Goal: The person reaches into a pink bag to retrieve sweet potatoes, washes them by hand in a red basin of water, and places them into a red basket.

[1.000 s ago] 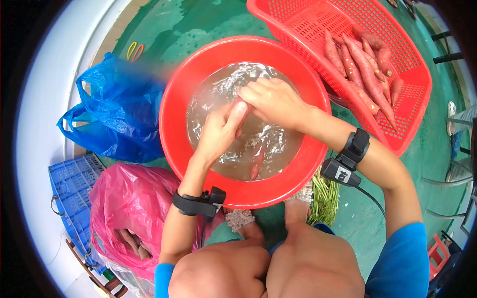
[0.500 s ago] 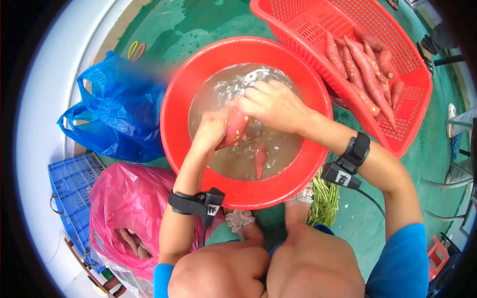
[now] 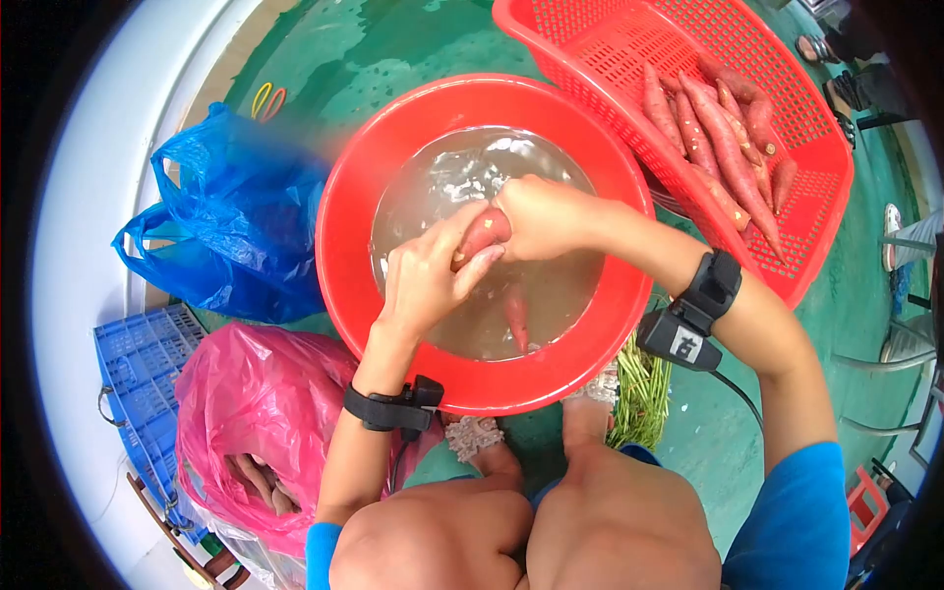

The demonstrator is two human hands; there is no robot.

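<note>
A red-skinned sweet potato (image 3: pixel 486 232) with pale scraped spots is held above the cloudy water of a red basin (image 3: pixel 339 246). My left hand (image 3: pixel 430 264) is closed around it from the near left side, thumb along its lower edge. My right hand (image 3: pixel 541 216) is curled against its far right side, fingers bent and mostly out of sight; whether a small scrubber is under them does not show. A second sweet potato (image 3: pixel 515 317) lies partly under water near the basin's front wall.
A red slotted basket (image 3: pixel 821 197) at the upper right holds several sweet potatoes (image 3: pixel 723 138). To the left are a blue plastic bag (image 3: pixel 241 236), a pink bag (image 3: pixel 261 379) with brownish roots inside, and a blue crate (image 3: pixel 147 369). Green stems (image 3: pixel 641 398) lie by the right foot.
The held sweet potato has turned, so its end now faces up toward me. My left hand has shifted its grip, and my right hand has moved from on top to the right side.
</note>
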